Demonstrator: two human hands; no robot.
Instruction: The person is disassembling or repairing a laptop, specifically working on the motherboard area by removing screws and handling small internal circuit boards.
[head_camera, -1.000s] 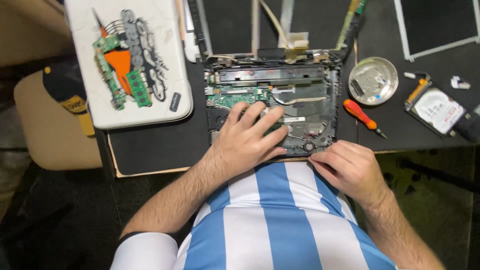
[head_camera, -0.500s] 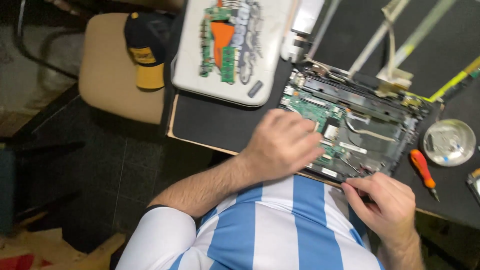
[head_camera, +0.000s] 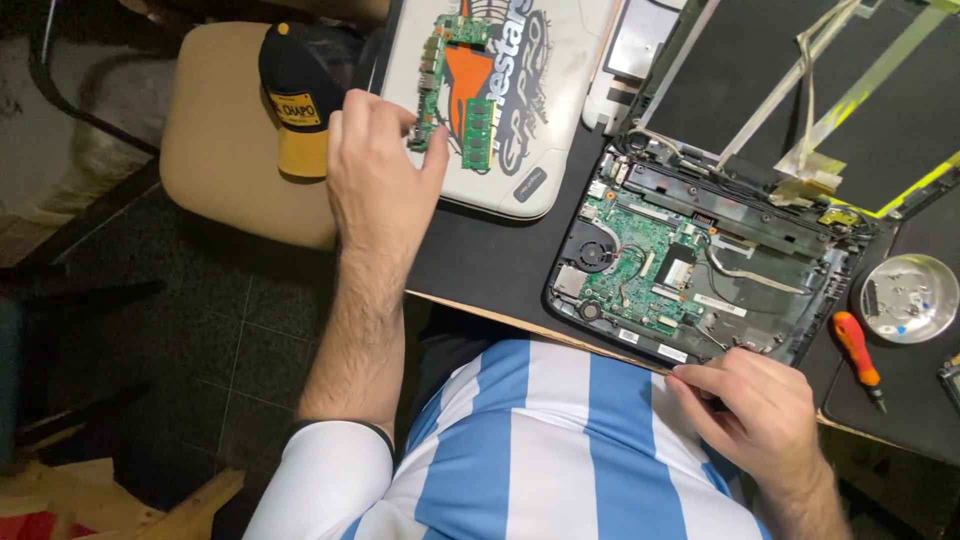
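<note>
The left hand (head_camera: 375, 165) had left the opened laptop base (head_camera: 690, 275), its grip loose and empty over the small circuit board (head_camera: 432, 85), while the right hand (head_camera: 755, 405) steadied the base's edge.

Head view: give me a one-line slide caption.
Left hand reaches a green circuit board on a white lid; right hand rests at the opened laptop base.

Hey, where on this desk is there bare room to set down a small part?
The bare black mat between the white lid and the open laptop base is free, down to the desk edge. The dark panel above the base has bare stretches between ribbon cables. It is crowded near the dish and screwdriver, and where the left hand meets the lid's boards.
</note>
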